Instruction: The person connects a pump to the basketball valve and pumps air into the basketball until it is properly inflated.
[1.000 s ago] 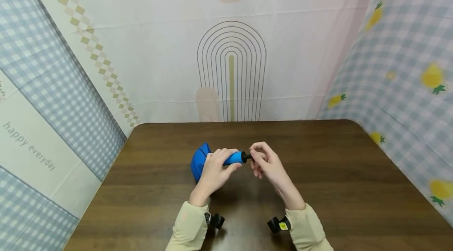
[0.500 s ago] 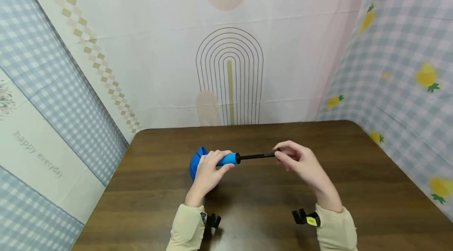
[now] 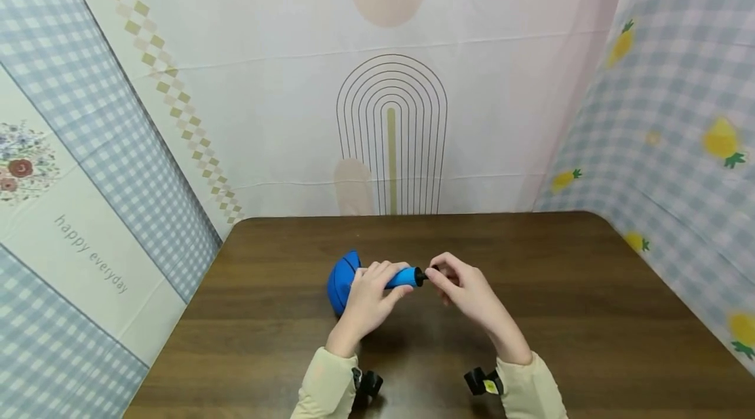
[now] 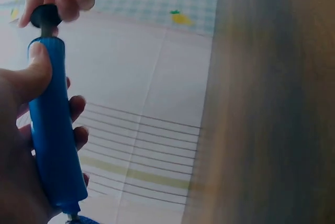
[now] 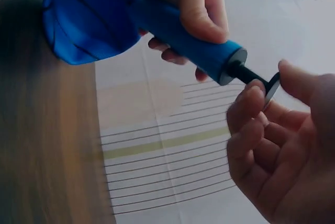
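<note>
A blue hand pump (image 4: 55, 130) with a black plunger lies across my left hand (image 3: 370, 294), whose fingers and thumb wrap its barrel. On the pump's left end sits a blue ball (image 5: 89, 17) with black seam lines; it looks partly deflated, its side caved in. My right hand (image 3: 466, 291) pinches the round black handle (image 5: 272, 88) of the plunger between thumb and fingers. Only a short length of the black rod shows between handle and barrel. In the left wrist view the pump's narrow tip meets the ball at the bottom edge.
Beneath the hands is a dark brown wooden table (image 3: 283, 360). A pale printed cloth (image 3: 277, 124) hangs behind it, with blue checked cloth at both sides. Black cameras are strapped to both wrists, over pale sleeves (image 3: 327, 383).
The right hand drew the plunger far out to the right, then brought it back left, so the rod is nearly all inside the barrel now. The left hand keeps its grip.
</note>
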A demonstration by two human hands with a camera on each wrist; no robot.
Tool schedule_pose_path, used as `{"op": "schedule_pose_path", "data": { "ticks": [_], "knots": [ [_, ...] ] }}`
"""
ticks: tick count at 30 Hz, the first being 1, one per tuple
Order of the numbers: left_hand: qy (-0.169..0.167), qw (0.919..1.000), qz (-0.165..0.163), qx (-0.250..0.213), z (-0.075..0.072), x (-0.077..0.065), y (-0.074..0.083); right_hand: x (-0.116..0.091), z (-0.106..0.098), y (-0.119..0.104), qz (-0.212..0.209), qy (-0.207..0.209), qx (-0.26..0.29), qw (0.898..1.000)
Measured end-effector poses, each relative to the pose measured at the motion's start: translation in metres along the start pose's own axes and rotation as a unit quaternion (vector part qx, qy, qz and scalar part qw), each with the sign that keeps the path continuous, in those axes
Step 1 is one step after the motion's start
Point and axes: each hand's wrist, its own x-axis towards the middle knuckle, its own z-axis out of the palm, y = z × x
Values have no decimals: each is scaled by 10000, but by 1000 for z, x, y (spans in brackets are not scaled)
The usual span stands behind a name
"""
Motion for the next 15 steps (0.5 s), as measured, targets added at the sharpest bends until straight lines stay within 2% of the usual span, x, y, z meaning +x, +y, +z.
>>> {"op": "schedule_pose_path", "data": {
  "ticks": [5, 10, 13, 15],
  "knots": [
    [-99, 9996, -162, -208, -8, 2, -6, -3, -10, -11, 263, 319, 211, 9989],
    [-65, 9981, -534, -283, -18, 1, -16, -12, -30, -16, 370, 820, 306, 9955],
    [-7, 9970, -699, -328, -20, -1, -18, -15, -35, -15, 164, 940, 511, 9941],
    [-17, 9974, -664, -283, -20, -1, -16, -14, -32, -13, -77, 813, 626, 9947]
  ]
}}
